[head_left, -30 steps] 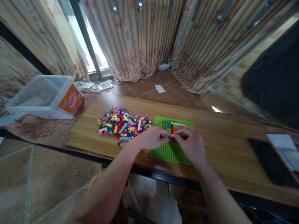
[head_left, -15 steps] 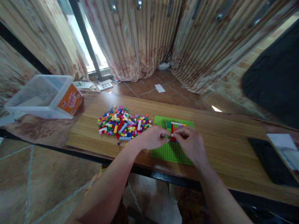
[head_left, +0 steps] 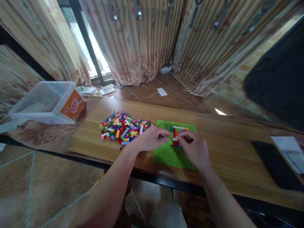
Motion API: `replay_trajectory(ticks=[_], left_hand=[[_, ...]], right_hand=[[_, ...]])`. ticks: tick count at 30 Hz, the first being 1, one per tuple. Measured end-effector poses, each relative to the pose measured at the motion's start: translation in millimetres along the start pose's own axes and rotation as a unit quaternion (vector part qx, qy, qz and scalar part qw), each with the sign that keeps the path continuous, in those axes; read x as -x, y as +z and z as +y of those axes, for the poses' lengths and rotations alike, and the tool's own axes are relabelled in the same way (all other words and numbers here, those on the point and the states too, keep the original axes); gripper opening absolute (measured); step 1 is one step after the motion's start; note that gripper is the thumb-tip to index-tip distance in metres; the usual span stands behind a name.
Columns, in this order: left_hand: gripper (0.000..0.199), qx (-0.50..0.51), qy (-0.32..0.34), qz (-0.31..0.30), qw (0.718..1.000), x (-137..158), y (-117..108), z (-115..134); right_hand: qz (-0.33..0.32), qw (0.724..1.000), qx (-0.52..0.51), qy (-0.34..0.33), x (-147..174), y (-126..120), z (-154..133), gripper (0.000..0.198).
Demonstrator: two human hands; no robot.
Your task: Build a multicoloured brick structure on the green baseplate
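Observation:
A low structure of coloured building bricks (head_left: 175, 129) stands on the green studded baseplate (head_left: 174, 158). Red, green, white and orange bricks show in it. My right hand (head_left: 196, 145) reaches over its right side, thumb and forefinger pinched at the bricks beside a small white one; whatever they grip is hidden. To the left of the structure is my left hand (head_left: 152, 138), its thumb and forefinger apart with nothing visible between them. Behind my left hand, loose bricks of many colours (head_left: 123, 128) lie in a pile, partly covered by that hand.
A clear plastic tub (head_left: 45, 118) with an orange label stands at the table's left end. On the right lie a dark flat device (head_left: 275, 164) and white papers (head_left: 288, 147). The wooden board (head_left: 228, 148) lies beneath the baseplate. Curtains (head_left: 147, 47) hang behind.
My left hand has drawn back slightly left from the brick structure, its fingertips leaving it. My right hand stays pinched at the structure. The view has shifted slightly.

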State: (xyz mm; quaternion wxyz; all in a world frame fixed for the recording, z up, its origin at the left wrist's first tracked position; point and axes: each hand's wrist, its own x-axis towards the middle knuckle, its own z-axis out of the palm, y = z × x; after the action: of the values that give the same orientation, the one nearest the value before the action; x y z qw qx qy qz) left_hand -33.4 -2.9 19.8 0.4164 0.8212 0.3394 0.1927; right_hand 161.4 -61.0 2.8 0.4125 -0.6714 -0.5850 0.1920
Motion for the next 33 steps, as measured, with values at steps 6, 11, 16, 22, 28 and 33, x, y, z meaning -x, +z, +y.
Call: replay_trajectory(ticks=[6,11,16,22,28,33], left_hand=[[0.029,0.039,-0.031,0.187,0.981,5,-25,-16],[0.027,0.053,-0.047,0.268,0.961,6,-30,-23],[0.025,0.043,-0.05,0.26,0.963,5,-28,-22],[0.026,0.046,-0.057,0.246,0.967,5,-25,-21],[0.026,0.029,-0.047,0.237,0.97,6,-25,-21],[0.026,0.017,-0.054,0.221,0.974,6,-24,-21]], right_hand=[[0.033,0.998,-0.004,-0.053,8,2,-11,0.014],[-0.076,0.984,-0.011,-0.162,27,28,-23,0.015],[-0.143,0.966,0.047,-0.212,41,58,-28,0.017],[-0.144,0.961,0.104,-0.212,39,74,-32,0.019],[-0.144,0.961,0.105,-0.21,37,78,-31,0.022],[-0.146,0.966,0.077,-0.198,38,72,-32,0.021]])
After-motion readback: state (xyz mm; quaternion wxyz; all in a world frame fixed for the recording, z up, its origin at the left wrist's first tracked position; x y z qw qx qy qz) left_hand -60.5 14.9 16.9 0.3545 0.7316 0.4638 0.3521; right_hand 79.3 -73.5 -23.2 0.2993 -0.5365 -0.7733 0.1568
